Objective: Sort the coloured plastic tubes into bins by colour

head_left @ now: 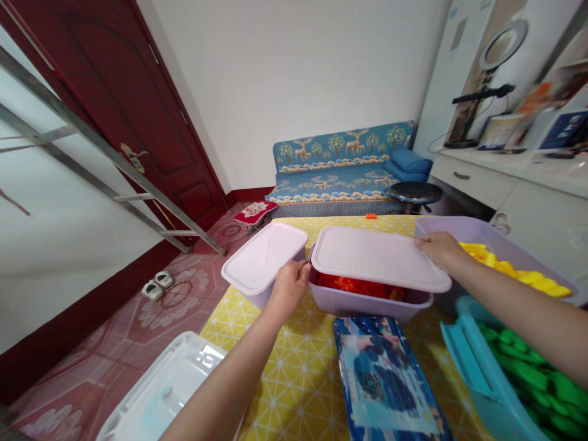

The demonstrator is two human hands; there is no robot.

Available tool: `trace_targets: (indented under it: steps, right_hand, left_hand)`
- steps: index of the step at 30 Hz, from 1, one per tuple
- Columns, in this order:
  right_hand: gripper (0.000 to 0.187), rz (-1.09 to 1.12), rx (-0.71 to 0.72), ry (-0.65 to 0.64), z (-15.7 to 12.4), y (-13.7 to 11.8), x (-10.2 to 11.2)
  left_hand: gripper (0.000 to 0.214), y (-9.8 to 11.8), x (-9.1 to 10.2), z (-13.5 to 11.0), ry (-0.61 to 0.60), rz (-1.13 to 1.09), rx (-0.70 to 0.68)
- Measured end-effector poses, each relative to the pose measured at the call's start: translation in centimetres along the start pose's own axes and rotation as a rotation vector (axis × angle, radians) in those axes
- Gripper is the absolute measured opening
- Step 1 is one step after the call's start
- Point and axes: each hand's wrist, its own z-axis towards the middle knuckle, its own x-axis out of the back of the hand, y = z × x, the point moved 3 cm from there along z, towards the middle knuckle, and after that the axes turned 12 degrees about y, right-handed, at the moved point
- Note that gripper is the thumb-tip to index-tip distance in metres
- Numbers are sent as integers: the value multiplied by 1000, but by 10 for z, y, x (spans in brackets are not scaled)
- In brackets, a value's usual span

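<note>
A pale pink lid [372, 254] lies askew over a lilac storage bin [367, 304], leaving a gap along its near side. Red and orange pieces [351, 285] show through that gap. My right hand [438, 248] is closed on the lid's right end, thumb on top. At the bin's left end, my left hand [291, 282] has its fingers closed around the rim, close to the lid's left edge; the fingertips are partly hidden. Just left of this hand stands another lilac bin with its pink lid [266, 257] on.
To the right are a lilac bin of yellow pieces [514, 269] and a teal bin of green pieces [533, 367]. A blue printed box [388, 380] lies in front on the yellow tablecloth [294, 380]. A white lid [160, 386] is at lower left, and an orange piece [371, 216] sits at the far edge.
</note>
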Motion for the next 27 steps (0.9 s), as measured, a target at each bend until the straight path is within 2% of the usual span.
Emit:
trace_targets:
  steps: [3, 8, 13, 17, 23, 27]
  right_hand:
    - [28, -19, 16, -26, -7, -8, 4]
    - [29, -13, 39, -44, -11, -18, 4]
    - [30, -22, 42, -58, -11, -16, -3]
    - [30, -65, 113, -73, -14, -21, -2]
    - [31, -296, 255, -64, -24, -31, 3]
    - [38, -430, 273, -81, -31, -39, 8]
  left_hand:
    - [44, -5, -3, -1, 12, -84, 75]
    - [31, -7, -7, -1, 37, -65, 17]
    - [42, -11, -7, -4, 22, -179, 89]
    - [35, -12, -8, -5, -5, -219, 128]
    - [29, -12, -12, -8, -46, -221, 161]
    - [30, -11, -12, -6, 14, -62, 92]
